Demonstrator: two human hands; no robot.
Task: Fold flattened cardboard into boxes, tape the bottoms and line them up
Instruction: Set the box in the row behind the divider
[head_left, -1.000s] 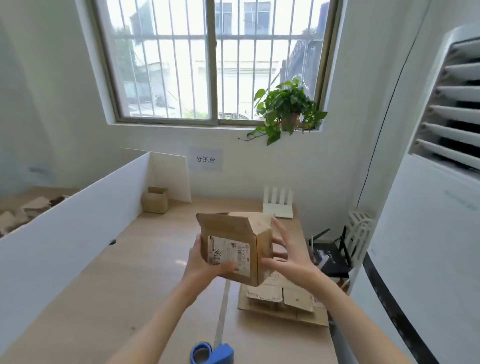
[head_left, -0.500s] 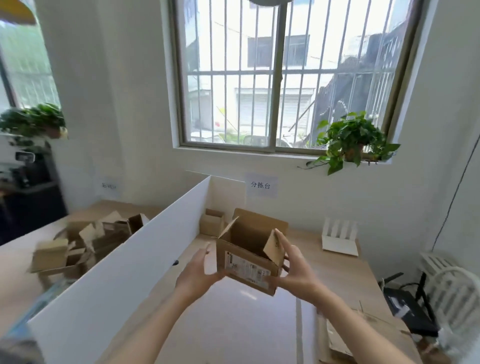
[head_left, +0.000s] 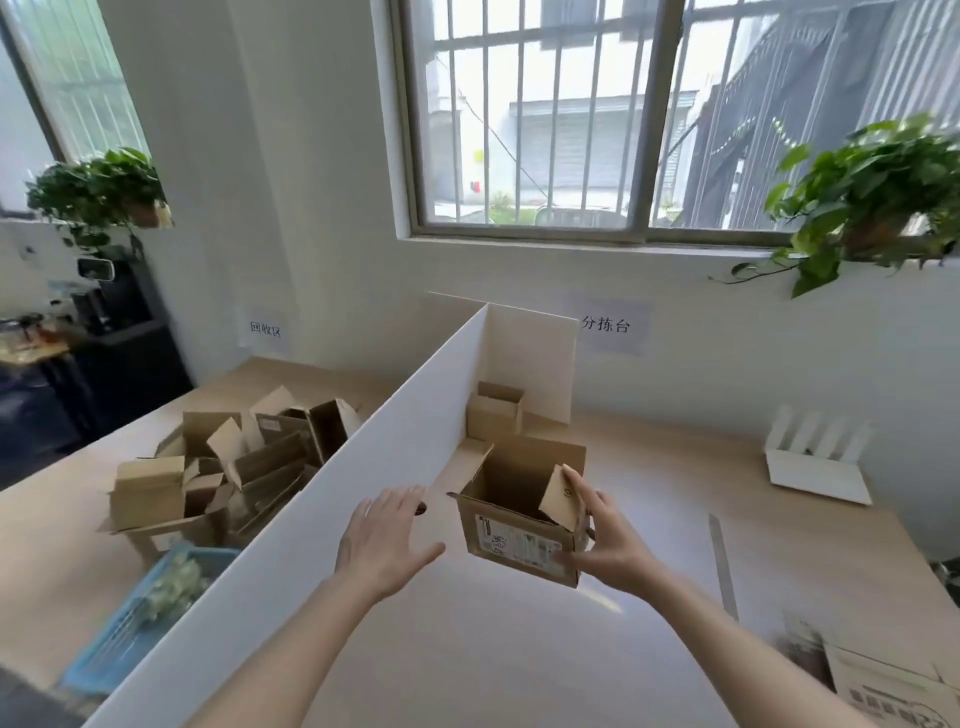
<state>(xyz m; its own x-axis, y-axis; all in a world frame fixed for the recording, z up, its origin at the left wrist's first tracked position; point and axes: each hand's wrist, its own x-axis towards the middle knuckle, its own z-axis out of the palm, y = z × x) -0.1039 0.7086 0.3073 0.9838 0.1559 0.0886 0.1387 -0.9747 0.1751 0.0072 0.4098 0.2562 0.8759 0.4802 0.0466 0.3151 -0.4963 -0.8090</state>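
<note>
Box (head_left: 519, 512): matt brown cardboard w/ paper label. Table (head_left: 649, 467): smooth pale wood. Divider (head_left: 363, 499): matt white.

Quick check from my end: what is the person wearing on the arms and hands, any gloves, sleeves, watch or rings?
Nothing shows. Both forearms are bare as far as the frame reaches, with no sleeve edge in view. The left hand and the right hand have no gloves, and no watch, band or ring is visible on the wrists or fingers. Anything worn above the forearms is out of frame.
</note>
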